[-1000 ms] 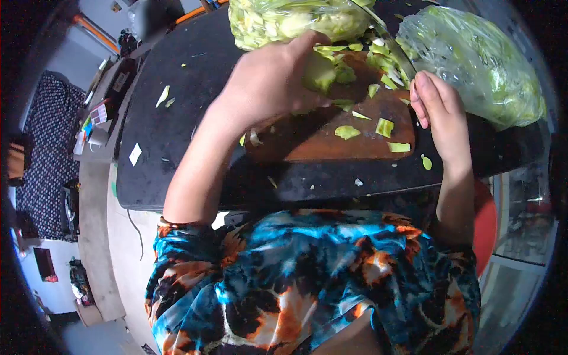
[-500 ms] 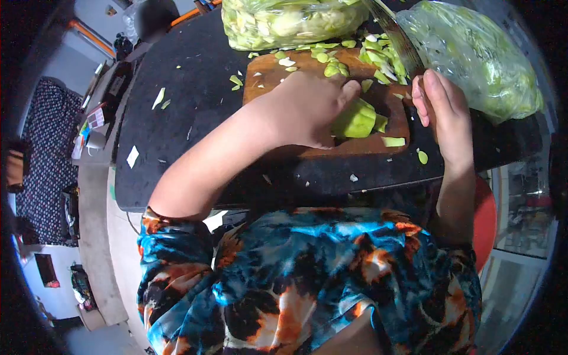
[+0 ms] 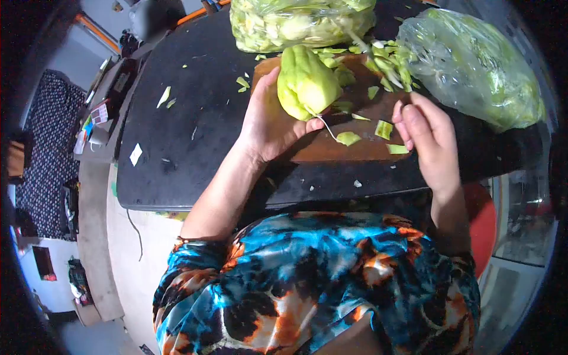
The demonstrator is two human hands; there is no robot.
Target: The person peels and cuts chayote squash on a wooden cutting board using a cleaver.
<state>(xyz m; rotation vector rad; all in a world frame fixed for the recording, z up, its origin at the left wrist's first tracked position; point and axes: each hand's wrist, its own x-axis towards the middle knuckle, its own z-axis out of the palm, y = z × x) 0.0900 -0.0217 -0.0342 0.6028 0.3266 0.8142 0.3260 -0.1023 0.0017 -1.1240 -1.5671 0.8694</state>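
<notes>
In my left hand [image 3: 266, 121] rests a pale green, ribbed chayote [image 3: 305, 83], held up over the left part of the wooden cutting board [image 3: 319, 152]. A thin white strand hangs from its lower end towards a small green slice [image 3: 349, 138] on the board. My right hand [image 3: 427, 127] is closed on a knife [image 3: 361, 44] at the board's right side. The blade points away to the upper left and is blurred; the fingers hide the handle. Cut green pieces [image 3: 390, 68] are heaped at the board's far right corner.
Behind the board stands a clear plastic bag [image 3: 302, 26] full of cut pale green pieces. Another filled plastic bag [image 3: 473, 71] lies at the right. Small scraps are scattered over the dark table [image 3: 177, 171]. A red stool [image 3: 480, 222] shows below its right edge.
My left hand has turned palm up and now holds a whole chayote above the board. The cut chunk formerly beneath that hand is no longer seen there. The knife has swung to the left.
</notes>
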